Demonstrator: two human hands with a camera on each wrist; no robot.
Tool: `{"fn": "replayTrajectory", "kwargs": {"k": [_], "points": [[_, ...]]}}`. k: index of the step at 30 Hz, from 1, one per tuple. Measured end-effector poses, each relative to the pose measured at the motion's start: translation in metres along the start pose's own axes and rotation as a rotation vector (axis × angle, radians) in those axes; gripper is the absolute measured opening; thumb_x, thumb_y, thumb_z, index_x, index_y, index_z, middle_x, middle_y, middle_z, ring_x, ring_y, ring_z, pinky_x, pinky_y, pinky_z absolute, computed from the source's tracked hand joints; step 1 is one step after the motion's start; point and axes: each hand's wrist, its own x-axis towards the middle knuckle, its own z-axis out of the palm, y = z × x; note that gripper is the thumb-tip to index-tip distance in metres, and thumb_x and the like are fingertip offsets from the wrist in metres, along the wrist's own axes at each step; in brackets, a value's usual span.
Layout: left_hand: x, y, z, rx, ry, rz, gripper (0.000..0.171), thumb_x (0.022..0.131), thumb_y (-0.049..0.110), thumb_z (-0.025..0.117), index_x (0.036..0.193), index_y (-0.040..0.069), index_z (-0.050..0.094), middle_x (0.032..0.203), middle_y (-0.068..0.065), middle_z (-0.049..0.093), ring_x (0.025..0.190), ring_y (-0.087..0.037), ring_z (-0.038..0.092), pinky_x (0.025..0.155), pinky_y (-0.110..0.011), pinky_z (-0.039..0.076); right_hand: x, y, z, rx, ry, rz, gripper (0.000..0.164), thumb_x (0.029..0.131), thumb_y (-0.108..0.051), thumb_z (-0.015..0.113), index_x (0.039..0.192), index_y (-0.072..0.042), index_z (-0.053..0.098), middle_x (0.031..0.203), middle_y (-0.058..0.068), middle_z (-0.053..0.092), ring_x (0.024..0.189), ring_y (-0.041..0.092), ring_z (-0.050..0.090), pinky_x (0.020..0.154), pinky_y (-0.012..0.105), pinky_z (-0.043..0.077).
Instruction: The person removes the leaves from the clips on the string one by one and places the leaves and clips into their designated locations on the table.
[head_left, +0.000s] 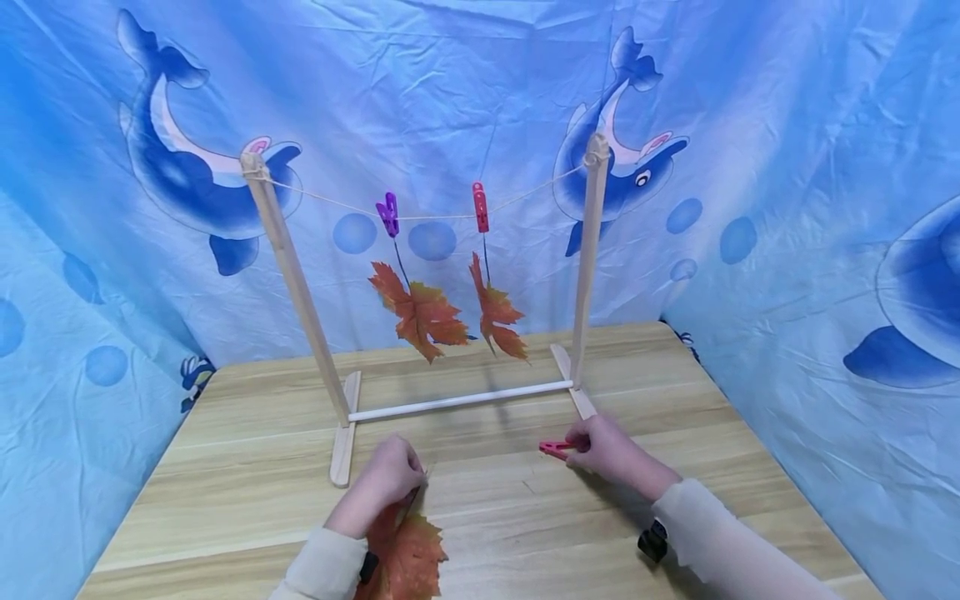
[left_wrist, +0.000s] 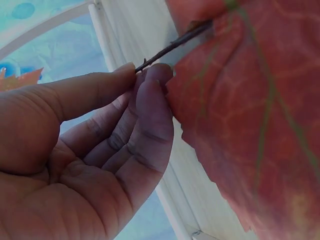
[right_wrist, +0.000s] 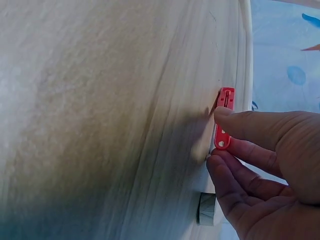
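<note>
My left hand [head_left: 388,475] pinches the dark stem [left_wrist: 172,46] of an orange-red maple leaf [head_left: 411,557] between thumb and fingers, low over the front of the table. The leaf's veined blade [left_wrist: 250,100] fills the right of the left wrist view; the sleeve covers part of it in the head view. Over on the right, my right hand [head_left: 606,450] holds a red clothespin [right_wrist: 225,117] between thumb and fingers, close above the tabletop. Two other maple leaves hang from a string [head_left: 330,200], one by a purple clothespin [head_left: 387,215], the other by a red clothespin [head_left: 480,207].
A wooden frame stands behind my hands, with a left post [head_left: 296,283], a right post [head_left: 590,258] and a white rod [head_left: 461,402] low between them. Its flat feet lie on the wood-grain table [head_left: 247,492]. Blue dolphin-print cloth [head_left: 465,75] surrounds the table.
</note>
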Motion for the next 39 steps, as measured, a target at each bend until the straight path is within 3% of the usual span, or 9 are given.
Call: {"fn": "replayTrajectory", "kwargs": {"k": [5,10,15,20,30,35,39], "points": [[0.000,-0.004,0.003,-0.012,0.005,0.024,0.024,0.077,-0.009,0.074,0.058,0.004,0.068,0.047,-0.003,0.058,0.039,-0.008,0.051,0.041,-0.025,0.044,-0.001,0.000,0.000,0.005,-0.003,0.001,0.023,0.076,-0.004,0.088,0.096,-0.007,0.076,0.080,-0.003,0.065,0.073,0.013,0.061,0.069,0.033,0.054],[-0.001,-0.004,-0.002,-0.030,0.019,0.005,0.020,0.082,-0.003,0.075,0.064,0.003,0.069,0.053,-0.004,0.060,0.045,-0.012,0.056,0.045,-0.027,0.046,-0.003,-0.001,-0.005,0.028,0.004,-0.013,0.029,0.076,-0.006,0.088,0.103,-0.003,0.077,0.086,-0.001,0.068,0.078,0.014,0.063,0.074,0.036,0.055],[0.000,0.001,-0.014,-0.053,0.104,0.070,0.013,0.087,0.002,0.076,0.074,0.003,0.073,0.064,0.000,0.064,0.059,-0.013,0.059,0.056,-0.032,0.050,-0.006,-0.005,-0.016,0.097,0.050,-0.034,0.036,0.081,-0.009,0.086,0.112,0.002,0.074,0.099,0.007,0.071,0.090,0.021,0.066,0.082,0.041,0.056],[0.000,0.013,-0.026,-0.109,0.209,0.151,0.002,0.087,0.003,0.077,0.086,0.001,0.077,0.078,0.001,0.069,0.072,-0.014,0.063,0.067,-0.035,0.054,-0.010,-0.015,-0.033,0.156,0.120,-0.081,0.036,0.085,-0.010,0.083,0.117,0.003,0.073,0.108,0.015,0.072,0.098,0.027,0.068,0.085,0.043,0.055],[-0.006,0.043,-0.045,-0.289,0.330,0.253,0.010,0.092,0.002,0.073,0.100,0.001,0.079,0.088,-0.003,0.073,0.080,-0.016,0.068,0.072,-0.030,0.055,-0.020,-0.046,-0.064,0.212,0.210,-0.212,0.034,0.088,-0.009,0.081,0.119,0.004,0.072,0.112,0.015,0.072,0.102,0.029,0.069,0.087,0.041,0.056],[-0.011,0.057,-0.054,-0.389,0.338,0.281,0.015,0.093,0.002,0.072,0.106,-0.002,0.077,0.098,-0.010,0.074,0.088,-0.019,0.071,0.078,-0.028,0.056,-0.022,-0.060,-0.082,0.223,0.230,-0.219,0.033,0.089,-0.011,0.081,0.119,0.001,0.073,0.113,0.014,0.072,0.103,0.029,0.069,0.086,0.040,0.056],[-0.014,0.068,-0.062,-0.412,0.323,0.293,0.017,0.094,0.006,0.073,0.109,-0.001,0.076,0.102,-0.010,0.074,0.092,-0.020,0.071,0.081,-0.029,0.056,-0.021,-0.069,-0.099,0.211,0.258,-0.253,0.034,0.090,-0.015,0.081,0.119,-0.001,0.074,0.114,0.012,0.073,0.104,0.030,0.069,0.087,0.040,0.056]]}}
